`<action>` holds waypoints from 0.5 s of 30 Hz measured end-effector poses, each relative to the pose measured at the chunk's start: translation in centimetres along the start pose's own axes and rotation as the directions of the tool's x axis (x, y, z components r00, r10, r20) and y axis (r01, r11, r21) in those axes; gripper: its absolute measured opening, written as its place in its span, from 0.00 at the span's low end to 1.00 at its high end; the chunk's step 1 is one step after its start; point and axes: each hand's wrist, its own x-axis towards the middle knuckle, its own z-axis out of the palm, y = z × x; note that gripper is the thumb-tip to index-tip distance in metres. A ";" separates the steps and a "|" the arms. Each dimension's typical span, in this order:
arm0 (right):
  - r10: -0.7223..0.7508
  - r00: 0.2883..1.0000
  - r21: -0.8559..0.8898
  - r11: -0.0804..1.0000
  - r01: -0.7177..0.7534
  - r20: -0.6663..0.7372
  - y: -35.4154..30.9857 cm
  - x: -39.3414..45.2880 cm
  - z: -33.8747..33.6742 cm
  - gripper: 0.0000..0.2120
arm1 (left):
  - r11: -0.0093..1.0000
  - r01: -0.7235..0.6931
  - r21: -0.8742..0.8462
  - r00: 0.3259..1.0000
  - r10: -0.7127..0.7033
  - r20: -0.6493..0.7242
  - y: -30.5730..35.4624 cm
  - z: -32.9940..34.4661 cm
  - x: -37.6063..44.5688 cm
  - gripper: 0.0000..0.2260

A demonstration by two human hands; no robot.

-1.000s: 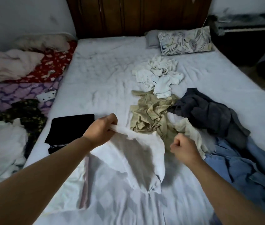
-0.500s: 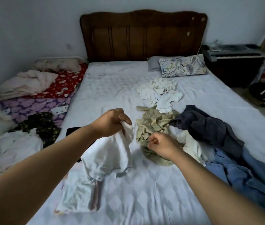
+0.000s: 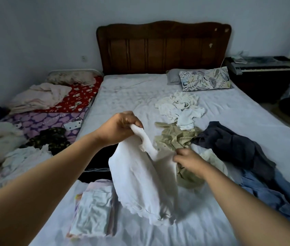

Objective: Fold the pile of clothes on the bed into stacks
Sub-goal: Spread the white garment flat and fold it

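Left hand [image 3: 121, 127]: grips white garment [image 3: 140, 183] strap, raised above bed [image 3: 247, 118].
Right hand [image 3: 187, 159]: pinches its other edge.

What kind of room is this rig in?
Most likely a home bedroom: a bed with a dark wooden headboard, a leaf-print pillow at its head, loose clothes spread over the sheet, and a keyboard on a cabinet beside it.

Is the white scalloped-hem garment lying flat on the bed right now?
No, the white scalloped-hem garment hangs in the air, gripped by the left hand and the right hand above the bed.
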 end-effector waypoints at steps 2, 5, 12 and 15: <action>0.040 0.986 0.181 0.983 -0.011 -0.159 0.1 0.4 -1.2 0.07 | 0.996 0.056 0.074 0.998 -0.059 0.032 -1.4 -0.1 -0.5 0.12; 0.085 0.915 0.328 0.943 0.054 -0.395 -0.4 0.8 -3.3 0.06 | 0.952 0.165 0.259 0.983 -0.181 0.039 -3.4 0.2 -0.7 0.17; -0.198 0.933 0.105 0.965 0.238 -0.300 -2.4 -1.7 -7.5 0.06 | 0.851 0.388 0.353 0.917 -0.321 -0.236 -5.3 1.1 0.1 0.08; -0.199 0.954 0.051 0.975 0.215 -0.224 -2.3 -1.6 -9.0 0.05 | 0.772 0.465 0.433 0.885 -0.395 -0.246 -4.9 1.2 0.8 0.17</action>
